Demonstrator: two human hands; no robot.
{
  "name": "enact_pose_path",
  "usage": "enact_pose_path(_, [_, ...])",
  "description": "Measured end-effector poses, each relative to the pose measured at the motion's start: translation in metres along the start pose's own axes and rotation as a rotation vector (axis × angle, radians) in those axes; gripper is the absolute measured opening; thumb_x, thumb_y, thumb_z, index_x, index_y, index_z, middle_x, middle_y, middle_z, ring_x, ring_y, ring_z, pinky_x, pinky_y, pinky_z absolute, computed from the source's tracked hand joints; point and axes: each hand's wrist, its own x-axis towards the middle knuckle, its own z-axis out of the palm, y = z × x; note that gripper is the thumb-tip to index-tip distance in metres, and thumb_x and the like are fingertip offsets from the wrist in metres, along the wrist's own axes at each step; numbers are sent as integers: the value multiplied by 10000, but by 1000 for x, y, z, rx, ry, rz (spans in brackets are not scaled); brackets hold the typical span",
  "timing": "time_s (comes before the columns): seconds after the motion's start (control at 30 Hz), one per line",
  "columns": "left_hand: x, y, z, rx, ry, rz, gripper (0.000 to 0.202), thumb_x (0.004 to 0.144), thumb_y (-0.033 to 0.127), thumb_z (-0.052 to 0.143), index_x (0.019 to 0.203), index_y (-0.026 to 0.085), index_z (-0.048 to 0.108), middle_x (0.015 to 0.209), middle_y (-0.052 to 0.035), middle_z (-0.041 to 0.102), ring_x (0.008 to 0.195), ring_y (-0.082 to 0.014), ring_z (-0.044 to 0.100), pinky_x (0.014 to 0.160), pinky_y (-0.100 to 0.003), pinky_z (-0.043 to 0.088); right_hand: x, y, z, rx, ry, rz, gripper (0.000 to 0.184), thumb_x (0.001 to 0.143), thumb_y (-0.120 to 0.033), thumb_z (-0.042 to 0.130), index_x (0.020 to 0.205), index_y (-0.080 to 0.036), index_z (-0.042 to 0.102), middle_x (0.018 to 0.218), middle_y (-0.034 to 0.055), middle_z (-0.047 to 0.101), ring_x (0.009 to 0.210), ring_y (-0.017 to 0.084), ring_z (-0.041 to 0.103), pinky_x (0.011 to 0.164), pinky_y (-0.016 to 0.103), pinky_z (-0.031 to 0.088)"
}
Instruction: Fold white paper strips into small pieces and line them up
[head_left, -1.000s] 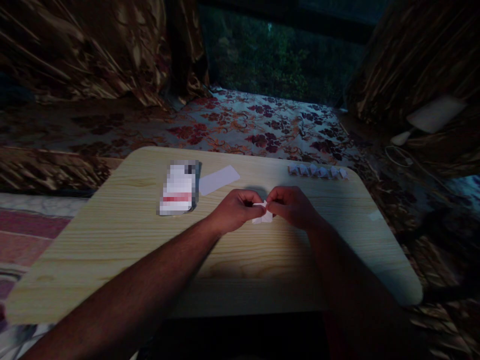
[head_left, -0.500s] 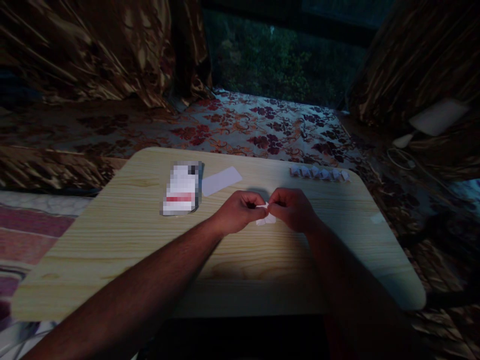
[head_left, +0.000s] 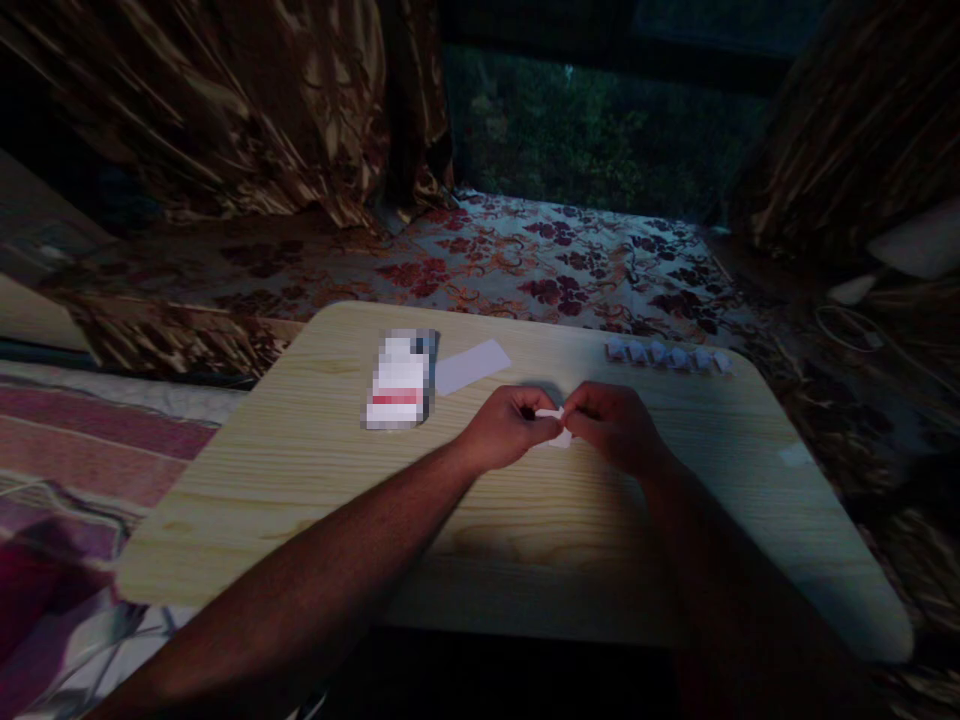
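You have the small white paper [head_left: 559,438] between your two hands, just above or on the wooden table [head_left: 300,480], near its middle; whether it touches the wood you cannot tell from here. Your left hand [head_left: 508,427] is nearly closed, thumb and forefinger pinching the paper's left part, and your right hand [head_left: 619,425] is drawn in just as tightly at its other side, the fingertips of both almost meeting. Your fingers cover much of the piece, so its exact folds are hidden. As for how far things stand, a row of small folded pieces [head_left: 659,354] — about six, set close together — sits by the far right edge and looks finished. The piece in your hands appears partly shaped and has not joined that row. A flat pale strip [head_left: 472,367] lies beyond your left hand, seemingly unfolded, so it looks unworked. Beside it is a white phone-like object [head_left: 397,375] with a red band [head_left: 395,400] across its lower part; it is blurred into coarse blocks, so you can read no brand or label there. No writing is legible on the papers either — nor on the pale scrap [head_left: 795,456] near the right edge.
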Motion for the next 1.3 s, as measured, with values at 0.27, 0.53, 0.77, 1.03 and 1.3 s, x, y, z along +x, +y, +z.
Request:
enact_pose_path(0.27, [1,-2,-6,18,-24,4,101,681,194,704,644,129,637,572,27,563,533,-75,455,534,-221,331,0,0,2,-105,-30,-31,72,737,-199,597,712,-161,653,602,-12,613,545,105,511,507,214,362])
enact_pose_path(0.53, [1,-4,-6,83,-24,8,100,684,186,692,631,129,629,555,32,537,526,-75,438,520,-220,318,-2,-3,3,-180,-19,-39,52,714,-186,602,698,-158,643,577,-16,596,526,104,504,503,216,351])
enact_pose_path(0.77, [0,-5,-2,160,26,64,139,728,263,698,726,128,665,616,13,565,553,-79,455,517,-211,332,-1,-2,1,-173,38,-19,87,733,-199,603,716,-160,679,592,-8,629,541,112,528,505,219,362])
enact_pose_path(1.03, [0,-6,-2,228,64,71,141,729,273,696,734,134,674,615,5,590,546,-90,478,505,-214,338,-1,-2,3,-154,67,-22,80,729,-194,613,709,-161,683,575,-18,623,525,104,522,496,211,354])
enact_pose_path(1.3, [1,-6,-5,189,24,25,101,705,229,691,684,134,668,591,10,588,544,-95,479,519,-230,343,-1,-1,5,-158,9,-55,58,723,-192,605,717,-161,654,609,-6,635,543,110,534,527,215,381])
